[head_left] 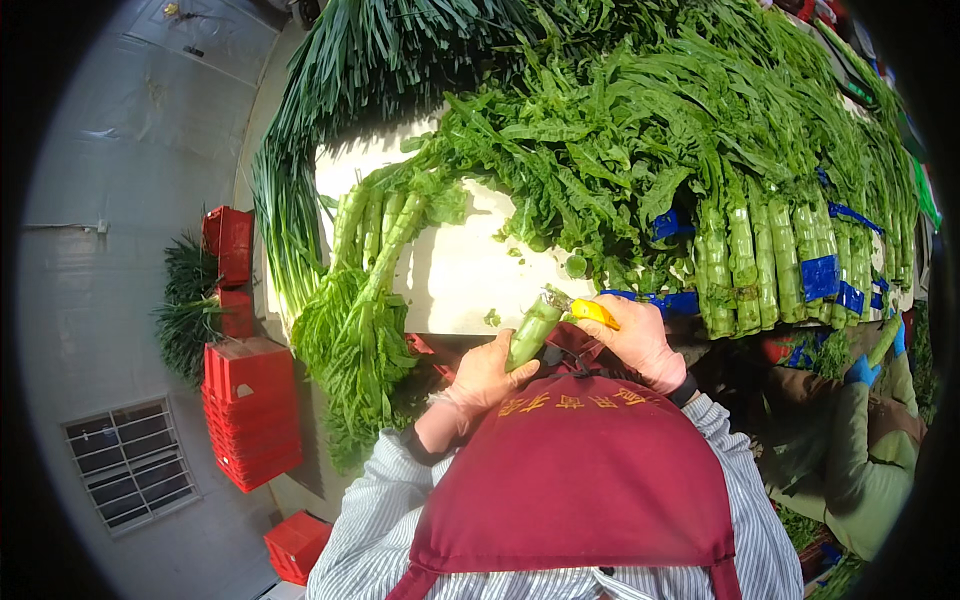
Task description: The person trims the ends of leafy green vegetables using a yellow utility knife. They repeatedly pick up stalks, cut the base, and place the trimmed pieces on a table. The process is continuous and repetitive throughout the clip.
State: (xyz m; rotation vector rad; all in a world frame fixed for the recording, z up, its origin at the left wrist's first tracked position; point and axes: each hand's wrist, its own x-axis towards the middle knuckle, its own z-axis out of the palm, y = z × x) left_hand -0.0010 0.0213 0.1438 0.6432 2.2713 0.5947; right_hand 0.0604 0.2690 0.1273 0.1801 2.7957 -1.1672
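My left hand [484, 375] grips a thick pale green celtuce stem [534, 334], held at a slant in front of my apron. In my right hand [637, 334] is a yellow-handled cutting tool [595, 314]. Its blade end meets the upper end of the stem, though the blade's shape is hard to make out. Just beyond my hands is the pale tabletop [450, 277], with a short cut stem piece [576, 265] and leaf scraps on it. To the left, several celtuce stalks [386, 232] lie together, leaves hanging over the table's near edge.
Leafy celtuce [600, 142] is heaped across the far side. On the right stand rows of stems [757, 255], some bound with blue tape [820, 277]. Long leeks or scallions [360, 75] cover the far left. Red crates [251, 405] are stacked beside the table. A blue-gloved person [870, 427] works at right.
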